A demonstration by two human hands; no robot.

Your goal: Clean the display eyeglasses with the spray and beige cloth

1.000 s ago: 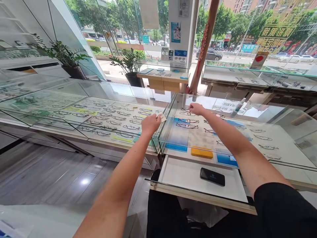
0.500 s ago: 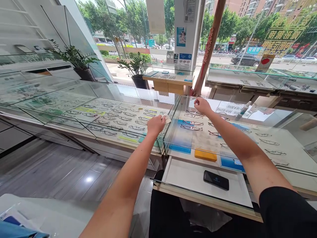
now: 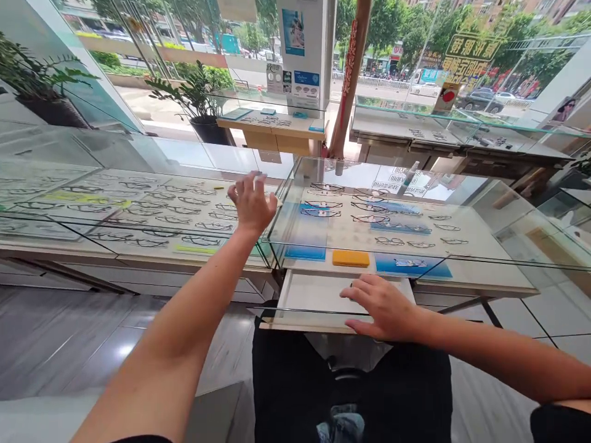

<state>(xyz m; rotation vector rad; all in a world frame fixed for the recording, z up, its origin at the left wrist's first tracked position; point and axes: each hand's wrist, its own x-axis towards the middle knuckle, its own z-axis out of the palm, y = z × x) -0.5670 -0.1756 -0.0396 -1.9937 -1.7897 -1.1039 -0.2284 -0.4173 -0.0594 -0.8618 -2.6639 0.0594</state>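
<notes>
My left hand (image 3: pixel 253 206) is over the glass countertop near the joint between two display cases, its fingers spread and bent. A pale edge of cloth (image 3: pixel 279 201) shows beside the thumb; the rest is hidden under the hand. My right hand (image 3: pixel 381 307) is palm down over the front of a pulled-out white drawer (image 3: pixel 307 290), thumb and fingers apart, with nothing seen in them. The black phone that lay in the drawer is hidden, apart from perhaps a dark bit by the fingertips.
Rows of eyeglasses (image 3: pixel 322 213) lie inside the glass cases. A yellow case (image 3: pixel 350 258) and a blue card (image 3: pixel 305 252) lie near the front. A small bottle (image 3: pixel 410 174) stands on the glass. Behind are a potted plant (image 3: pixel 203 104) and a wooden post (image 3: pixel 347 92).
My right hand has come back from the far glass to the drawer front. My left hand's fingers have spread over the glass. The drawer shows less depth, and the view has swung right.
</notes>
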